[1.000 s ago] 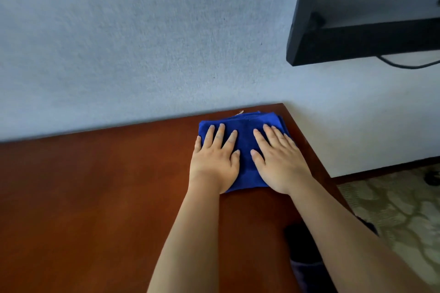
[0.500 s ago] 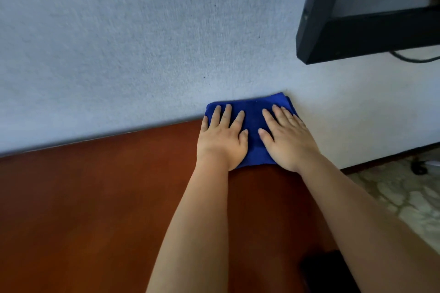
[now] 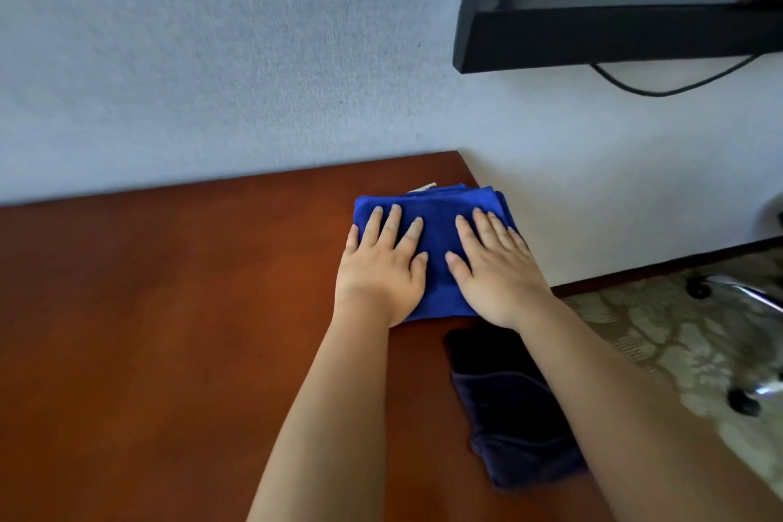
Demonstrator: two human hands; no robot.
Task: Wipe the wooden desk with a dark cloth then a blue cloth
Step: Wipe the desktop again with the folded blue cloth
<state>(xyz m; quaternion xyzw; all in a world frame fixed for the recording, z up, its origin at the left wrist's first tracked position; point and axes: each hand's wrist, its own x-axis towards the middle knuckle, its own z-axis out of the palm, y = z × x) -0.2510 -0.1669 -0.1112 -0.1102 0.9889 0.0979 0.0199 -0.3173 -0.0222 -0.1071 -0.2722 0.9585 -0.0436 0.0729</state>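
Note:
A folded blue cloth (image 3: 436,225) lies on the wooden desk (image 3: 169,309) near its far right corner. My left hand (image 3: 381,267) presses flat on the cloth's left half with fingers straight and spread. My right hand (image 3: 493,271) presses flat on its right half the same way. A dark cloth (image 3: 512,424) lies on the desk's right edge, nearer to me, partly hidden under my right forearm.
A pale wall runs along the desk's far edge. A black wall-mounted screen (image 3: 614,30) with a hanging cable sits at the upper right. Right of the desk lie a patterned carpet (image 3: 678,335) and a chair base with castors (image 3: 741,403).
Both hands have drawn the blue cloth back from the wall edge toward me along the right side of the desk. The dark cloth has come further into view.

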